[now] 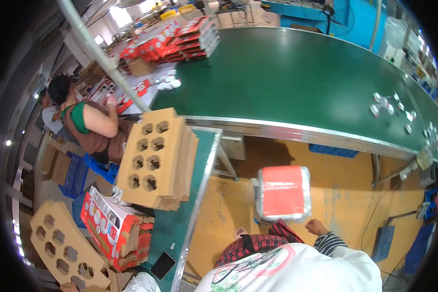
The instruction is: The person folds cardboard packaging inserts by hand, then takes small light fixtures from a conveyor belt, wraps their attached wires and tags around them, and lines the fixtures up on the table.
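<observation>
Left hand (73, 286) is clamped on the bottom edge of a cardboard sheet (60, 250) full of round holes, right beside a stack of red-and-white boxes (116, 234) with white lettering and printed pictures. Right hand (316, 227) hangs near a red-topped stool (283, 192); can't tell if its fingers are together or apart. White shirt (297, 273) has black script across it.

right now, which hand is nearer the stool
Right: the right hand is near the stool at its lower right corner; the left hand is far left at the cardboard.
</observation>
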`<action>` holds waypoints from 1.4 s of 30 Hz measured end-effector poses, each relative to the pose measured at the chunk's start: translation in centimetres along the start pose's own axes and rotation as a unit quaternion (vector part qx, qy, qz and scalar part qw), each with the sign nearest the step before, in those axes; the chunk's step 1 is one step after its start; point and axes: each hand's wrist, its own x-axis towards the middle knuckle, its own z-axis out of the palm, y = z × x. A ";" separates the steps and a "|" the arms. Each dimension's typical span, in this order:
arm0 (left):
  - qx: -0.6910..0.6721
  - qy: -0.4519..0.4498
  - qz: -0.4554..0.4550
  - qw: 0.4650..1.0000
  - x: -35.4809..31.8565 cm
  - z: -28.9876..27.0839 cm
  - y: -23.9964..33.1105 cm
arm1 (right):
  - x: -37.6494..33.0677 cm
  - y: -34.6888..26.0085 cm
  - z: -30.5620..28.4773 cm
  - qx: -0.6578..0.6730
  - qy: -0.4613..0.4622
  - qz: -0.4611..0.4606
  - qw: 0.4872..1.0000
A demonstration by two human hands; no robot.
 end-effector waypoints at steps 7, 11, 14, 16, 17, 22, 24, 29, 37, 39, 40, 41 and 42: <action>-0.314 -0.174 0.202 0.911 -3.3 0.3 33.5 | 4.3 2.4 -5.4 0.057 0.121 -0.088 0.987; -0.337 -0.245 0.339 0.844 -7.4 3.0 53.8 | 5.3 -4.1 -10.7 0.147 0.188 -0.156 0.959; -0.352 -0.318 0.404 0.782 -11.1 7.5 66.9 | 5.8 -7.3 -14.1 0.265 0.214 -0.158 0.927; -0.403 -0.382 0.460 0.693 -13.1 11.6 73.8 | 6.8 -8.9 -15.9 0.220 0.285 -0.214 0.908; -0.372 -0.388 0.487 0.689 -14.8 13.9 77.4 | 7.2 -9.6 -16.7 0.213 0.319 -0.207 0.900; -0.354 -0.483 0.564 0.569 -23.0 26.4 92.4 | 10.0 -14.0 -20.7 0.214 0.430 -0.204 0.853; -0.275 -0.456 0.634 0.561 -26.0 32.2 97.5 | 12.5 -17.5 -23.2 0.176 0.466 -0.181 0.848; -0.294 -0.458 0.694 0.471 -31.0 44.1 104.6 | 18.8 -25.0 -26.9 0.029 0.497 -0.066 0.865; -0.368 -0.479 0.634 0.483 -34.4 49.8 105.3 | 23.4 -24.7 -22.8 -0.096 0.564 0.008 0.820; -0.384 -0.486 0.620 0.482 -34.6 50.0 105.0 | 23.5 -24.3 -23.0 -0.107 0.571 0.013 0.814; -0.397 -0.489 0.612 0.478 -34.8 50.2 105.0 | 23.5 -24.2 -23.2 -0.115 0.570 0.034 0.813; -0.392 -0.490 0.612 0.482 -35.0 50.0 105.2 | 23.4 -23.7 -23.4 -0.125 0.567 0.053 0.812; -0.386 -0.491 0.611 0.486 -35.1 49.8 105.2 | 23.5 -23.6 -23.7 -0.134 0.563 0.070 0.813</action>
